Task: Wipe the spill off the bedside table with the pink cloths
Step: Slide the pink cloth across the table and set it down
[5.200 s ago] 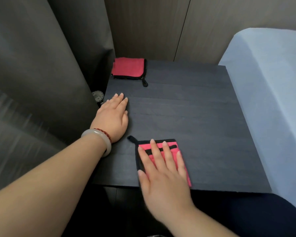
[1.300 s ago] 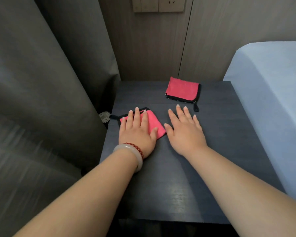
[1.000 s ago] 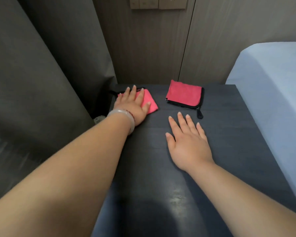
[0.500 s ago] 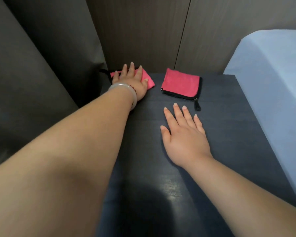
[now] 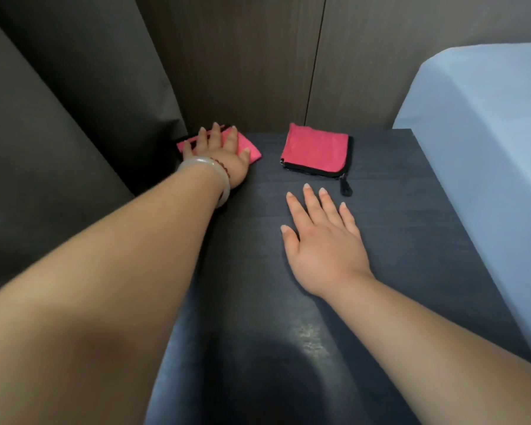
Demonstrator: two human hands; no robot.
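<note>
Two folded pink cloths with black trim lie on the dark bedside table (image 5: pixel 411 228). My left hand (image 5: pixel 221 154) presses flat on one pink cloth (image 5: pixel 252 150) at the table's far left corner; the hand covers most of it. The second pink cloth (image 5: pixel 314 150) rests at the far middle, with its black loop toward the near right. My right hand (image 5: pixel 322 237) lies flat, palm down, fingers spread, on the bare tabletop just in front of that cloth, not touching it. A faint dull smear (image 5: pixel 311 338) shows on the near part of the table.
A dark grey curtain (image 5: pixel 59 133) hangs along the table's left edge. A wood-panel wall (image 5: pixel 288 56) stands behind the table. A bed with a light blue sheet (image 5: pixel 488 148) borders the right edge.
My left hand has slid its cloth from the left middle of the table to the far left corner. My right hand stays flat on the table. The second cloth has not moved.
</note>
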